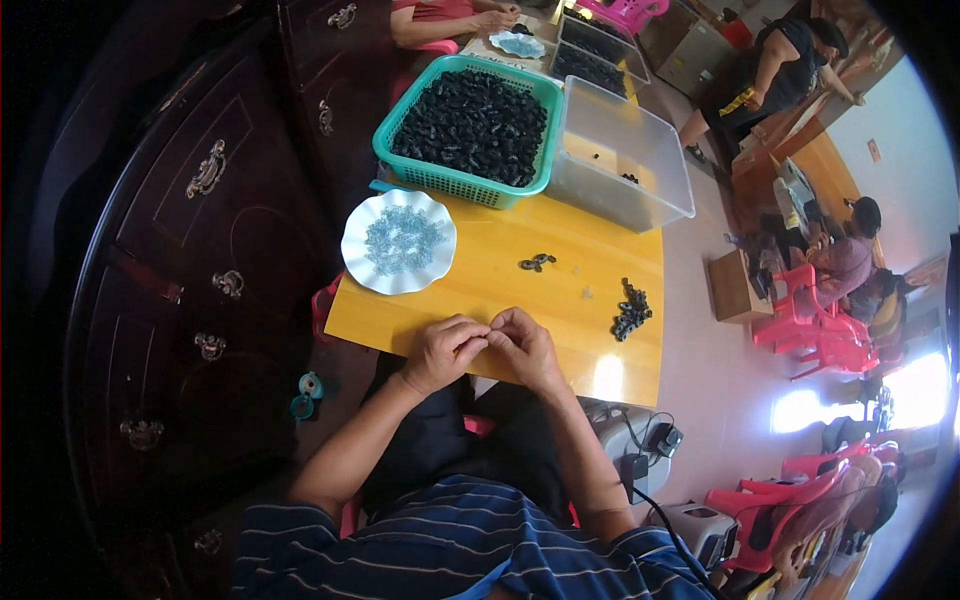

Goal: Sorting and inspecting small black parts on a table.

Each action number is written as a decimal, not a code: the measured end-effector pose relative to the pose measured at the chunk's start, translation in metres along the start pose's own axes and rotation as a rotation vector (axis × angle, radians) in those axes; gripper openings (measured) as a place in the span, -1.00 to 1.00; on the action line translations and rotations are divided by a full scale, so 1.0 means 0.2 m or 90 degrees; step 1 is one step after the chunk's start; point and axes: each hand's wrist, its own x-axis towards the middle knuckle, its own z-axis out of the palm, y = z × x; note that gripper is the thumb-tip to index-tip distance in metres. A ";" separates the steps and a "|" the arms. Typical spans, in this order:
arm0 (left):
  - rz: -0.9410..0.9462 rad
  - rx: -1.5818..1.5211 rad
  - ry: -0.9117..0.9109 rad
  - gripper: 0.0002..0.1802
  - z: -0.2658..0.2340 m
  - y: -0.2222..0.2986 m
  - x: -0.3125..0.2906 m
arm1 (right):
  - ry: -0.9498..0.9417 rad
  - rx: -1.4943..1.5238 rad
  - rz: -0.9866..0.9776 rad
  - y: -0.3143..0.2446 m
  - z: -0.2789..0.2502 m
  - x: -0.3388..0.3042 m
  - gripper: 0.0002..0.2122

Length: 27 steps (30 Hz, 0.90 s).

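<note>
Over the near edge of the yellow table (480, 240), my left hand (442, 352) and my right hand (524, 350) meet fingertip to fingertip. Both are closed in a pinch, and whatever lies between the fingers is too small to make out. Left of them stands a white scalloped plate (354, 262) with many small clear bluish pieces (402, 240). Beyond my hands lie a few small black parts (537, 262). A small pile of black parts (631, 310) sits near the table's right edge.
A green basket (384, 140) full of black parts stands at the back, beside a translucent bin (640, 190) holding a few. Dark drawers (190, 240) rise on the left. Another person's hands (497, 18) work at the far end. Red chairs (800, 320) and seated people are to the right.
</note>
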 end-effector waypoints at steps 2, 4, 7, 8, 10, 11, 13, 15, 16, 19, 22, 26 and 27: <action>-0.049 -0.029 -0.037 -0.91 -0.02 0.01 0.01 | -0.013 -0.039 0.000 -0.06 -0.01 0.01 -0.88; -0.055 -0.016 -0.046 -0.94 -0.03 0.02 0.02 | -0.010 -0.104 -0.006 -0.07 -0.04 0.04 -0.86; -0.064 -0.010 -0.033 -0.95 -0.03 0.02 0.02 | 0.111 -0.253 -0.058 -0.11 -0.12 0.16 -0.83; -0.062 -0.024 -0.015 -0.95 -0.02 0.02 0.02 | 0.170 -0.291 -0.069 -0.12 -0.16 0.21 -0.82; -0.063 -0.017 -0.019 -0.95 -0.01 0.00 0.00 | 0.213 -0.396 -0.093 -0.13 -0.21 0.29 -0.81; -0.064 -0.013 -0.023 -0.94 -0.01 -0.01 0.00 | 0.257 -0.503 -0.114 -0.13 -0.23 0.32 -0.80; -0.065 -0.016 -0.021 -0.94 -0.01 -0.01 0.01 | 0.243 -0.543 -0.115 -0.08 -0.27 0.39 -0.81; -0.068 -0.022 -0.021 -0.94 0.00 0.00 0.01 | 0.228 -0.583 -0.114 -0.02 -0.29 0.42 -0.81; -0.066 -0.023 -0.020 -0.94 -0.01 -0.01 0.01 | 0.194 -0.616 -0.094 -0.02 -0.28 0.43 -0.81; -0.068 -0.015 -0.023 -0.95 -0.02 0.00 0.01 | 0.158 -0.652 -0.081 0.00 -0.26 0.45 -0.80; -0.067 -0.010 -0.022 -0.95 -0.01 0.00 0.01 | 0.174 -0.646 -0.092 0.03 -0.24 0.44 -0.80; -0.090 -0.039 -0.017 -0.95 -0.01 0.00 0.01 | 0.250 -0.492 -0.224 -0.01 -0.22 0.35 -0.85; -0.094 -0.036 -0.017 -0.95 -0.01 0.00 0.02 | 0.246 -0.489 -0.222 -0.03 -0.19 0.31 -0.85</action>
